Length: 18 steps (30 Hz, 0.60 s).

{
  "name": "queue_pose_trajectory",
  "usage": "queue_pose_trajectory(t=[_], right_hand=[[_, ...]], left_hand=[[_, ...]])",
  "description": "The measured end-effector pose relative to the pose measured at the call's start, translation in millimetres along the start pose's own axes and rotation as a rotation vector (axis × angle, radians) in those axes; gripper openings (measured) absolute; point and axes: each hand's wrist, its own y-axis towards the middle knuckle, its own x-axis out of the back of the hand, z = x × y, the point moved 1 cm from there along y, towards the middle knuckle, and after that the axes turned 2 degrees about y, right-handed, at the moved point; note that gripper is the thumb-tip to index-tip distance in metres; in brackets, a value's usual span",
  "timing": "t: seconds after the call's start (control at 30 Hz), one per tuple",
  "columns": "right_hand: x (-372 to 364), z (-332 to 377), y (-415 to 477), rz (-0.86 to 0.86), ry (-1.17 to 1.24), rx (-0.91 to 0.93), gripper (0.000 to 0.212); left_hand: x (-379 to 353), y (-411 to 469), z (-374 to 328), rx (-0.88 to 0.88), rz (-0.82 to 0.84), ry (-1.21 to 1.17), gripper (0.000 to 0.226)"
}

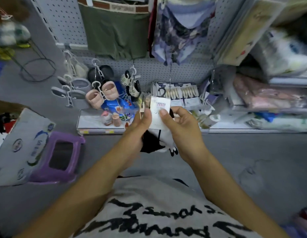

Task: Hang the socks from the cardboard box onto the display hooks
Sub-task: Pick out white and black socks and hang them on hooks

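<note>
Both hands hold one pack of socks [153, 143] in front of the low shelf. The pack has a white card header [160, 107] with a small black hook on top, and black and white socks hang below it. My left hand [140, 124] grips the pack's left side. My right hand [176, 122] pinches the card, thumb on its front. Behind the pack, more sock packs [182, 95] hang on a display hook [170, 78] of the pegboard. The cardboard box [20, 146] stands at the left, its flap up and its inside hidden.
A purple plastic stool [60, 157] sits beside the box. Small shoes on hangers [101, 93] hang left of the socks. Bottles and packets [115, 115] stand on the bottom shelf [97, 129]. Wrapped textiles [269, 98] fill the right shelves. Clothes hang above.
</note>
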Motion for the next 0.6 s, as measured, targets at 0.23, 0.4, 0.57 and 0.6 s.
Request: queue_pose_trajectory(t=[0.23,0.4,0.57,0.6], right_hand=[[28.2,16.6,33.6,-0.022,0.023,-0.012,0.033],[23.3,58.6,82.4,0.004,0.012,0.077,0.019],[1.9,117.8,149.2,0.022,-0.036,0.210,0.012],[-5.0,131.6,162.6,0.018,-0.038,0.231,0.013]], left_hand=[[-3.2,33.4,-19.4,-0.091,-0.313,0.155,0.105],[-5.3,70.5,-86.8,-0.221,-0.381,0.191,0.038],[-3.3,115.5,-172.8,-0.364,-0.419,0.259,0.031],[-3.1,124.5,-191.7,-0.395,-0.402,0.279,0.027]])
